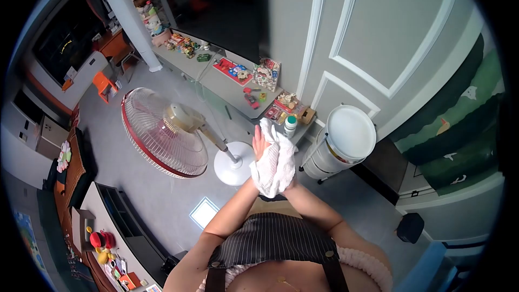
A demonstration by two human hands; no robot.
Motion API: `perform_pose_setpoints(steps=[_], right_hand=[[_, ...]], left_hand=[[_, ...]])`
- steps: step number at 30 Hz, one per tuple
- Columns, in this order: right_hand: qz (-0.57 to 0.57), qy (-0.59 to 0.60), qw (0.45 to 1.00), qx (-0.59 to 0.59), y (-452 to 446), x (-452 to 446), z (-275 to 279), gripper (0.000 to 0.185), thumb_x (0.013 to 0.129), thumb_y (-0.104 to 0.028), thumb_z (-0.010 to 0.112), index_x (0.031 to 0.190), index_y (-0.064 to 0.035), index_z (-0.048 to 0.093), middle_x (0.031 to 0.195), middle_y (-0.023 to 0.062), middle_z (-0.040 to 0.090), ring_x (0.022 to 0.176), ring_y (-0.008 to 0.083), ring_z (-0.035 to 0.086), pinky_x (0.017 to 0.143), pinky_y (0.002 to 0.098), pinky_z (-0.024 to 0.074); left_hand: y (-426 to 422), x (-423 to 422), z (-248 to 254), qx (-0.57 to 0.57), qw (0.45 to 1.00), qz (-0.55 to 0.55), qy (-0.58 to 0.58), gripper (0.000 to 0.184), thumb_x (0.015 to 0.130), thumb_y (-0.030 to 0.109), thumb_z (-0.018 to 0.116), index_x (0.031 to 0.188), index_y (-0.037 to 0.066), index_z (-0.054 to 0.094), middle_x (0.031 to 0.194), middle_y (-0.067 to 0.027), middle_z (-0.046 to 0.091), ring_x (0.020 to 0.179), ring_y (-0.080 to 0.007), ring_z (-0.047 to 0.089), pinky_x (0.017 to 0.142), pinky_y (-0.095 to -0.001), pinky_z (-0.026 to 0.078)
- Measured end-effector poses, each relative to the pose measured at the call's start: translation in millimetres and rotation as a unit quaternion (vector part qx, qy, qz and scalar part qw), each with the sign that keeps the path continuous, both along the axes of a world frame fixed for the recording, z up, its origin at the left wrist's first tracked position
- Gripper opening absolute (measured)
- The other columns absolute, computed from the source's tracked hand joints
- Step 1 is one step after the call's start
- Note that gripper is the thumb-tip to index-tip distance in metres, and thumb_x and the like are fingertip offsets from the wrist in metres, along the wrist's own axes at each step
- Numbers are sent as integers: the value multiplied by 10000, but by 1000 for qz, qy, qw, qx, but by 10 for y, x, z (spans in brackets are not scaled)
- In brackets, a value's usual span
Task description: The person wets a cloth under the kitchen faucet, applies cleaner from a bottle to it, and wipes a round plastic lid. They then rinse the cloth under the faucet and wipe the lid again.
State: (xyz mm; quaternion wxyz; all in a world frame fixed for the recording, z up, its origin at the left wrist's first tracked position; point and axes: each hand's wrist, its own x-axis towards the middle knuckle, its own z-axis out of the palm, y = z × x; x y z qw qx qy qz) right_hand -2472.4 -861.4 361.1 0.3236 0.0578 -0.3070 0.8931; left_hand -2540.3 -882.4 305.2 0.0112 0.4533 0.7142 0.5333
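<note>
A crumpled white cloth [274,165] is held up in front of the body, between both hands. My left hand [260,145] presses against the cloth's left side, its fingers straight and close together, pointing up. On the other side, my right hand [292,181] holds the cloth, which covers most of it; only part near the wrist shows and its fingers are hidden. Just beyond the cloth, a white bottle with a green cap [290,125] stands at the end of the low cabinet.
A standing fan [165,132] with a white base [234,163] is on the left. To the right stands a white round drum-like container [350,132] on legs. Toys lie along the low cabinet [216,84] under a dark screen [216,5]. A dark box [410,227] sits at lower right.
</note>
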Motion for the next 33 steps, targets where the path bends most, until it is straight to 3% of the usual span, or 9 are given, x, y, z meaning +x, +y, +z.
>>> perform_pose_setpoints(steps=[4,9,12,13,18,22,24,28,33], right_hand=[[-36,-51,996,-58,29,-4,102,797,903,-645,284,1536,-206,82,1606,-47,47,1464,258,96,1168,443,97],[-74,28,987,-137,159,194,-100,602,969,-413,406,1493,-162,251,1548,34,263,1414,210,262,1147,407,177],[88,76,938,-326,599,315,-512,546,975,-495,291,1456,-237,314,1508,-100,316,1381,107,289,1128,361,195],[42,27,958,-281,671,411,-549,483,974,-437,379,1381,-179,414,1395,-17,459,1260,130,442,1067,352,318],[-123,-60,990,-11,1014,955,-123,359,1004,-191,387,1300,-2,463,1264,120,543,1132,240,544,964,345,457],[-122,6,964,-235,1418,1384,-645,504,1007,-391,321,1345,-38,443,1370,138,474,1270,287,451,1059,418,383],[-140,15,962,-233,1657,1646,-786,514,1002,-405,324,1346,-41,443,1374,138,471,1277,287,443,1065,418,376],[-146,47,966,-207,2383,2175,-1027,556,985,-457,333,1349,-52,444,1391,137,459,1304,290,414,1090,414,346],[-257,-179,937,-153,3840,2634,-2527,526,971,-407,376,1370,-66,413,1369,126,463,1287,251,421,1086,379,332]], left_hand=[[122,151,8,-214,954,62,199,682,879,401,542,1458,118,319,1569,-124,160,1446,-375,74,1085,-585,179],[351,229,-112,-228,968,-24,105,682,876,384,520,1470,139,292,1567,-132,150,1427,-432,81,1072,-645,106],[530,512,-328,-240,962,-31,130,701,884,404,518,1476,115,277,1550,-127,210,1427,-428,92,1103,-578,139],[561,557,-314,-193,974,-48,107,736,867,429,542,1474,107,280,1542,-147,216,1422,-433,104,1108,-549,152],[959,742,-261,-10,990,-138,-2,880,798,526,639,1468,76,289,1512,-226,239,1400,-454,152,1131,-435,204],[1262,953,-268,-31,978,-198,-53,909,756,540,676,1460,97,311,1520,-254,162,1401,-456,125,1138,-488,161],[1469,973,-459,-85,963,-230,107,866,789,531,642,1469,120,298,1547,-225,65,1414,-450,65,1138,-518,141],[1991,1212,-827,-91,938,-330,-46,711,922,422,493,1482,69,233,1529,-230,164,1408,-438,132,1142,-497,142],[2748,1473,-1511,-189,969,-146,68,549,909,209,534,1399,21,370,1432,-239,347,1343,-435,280,1085,-518,251]])
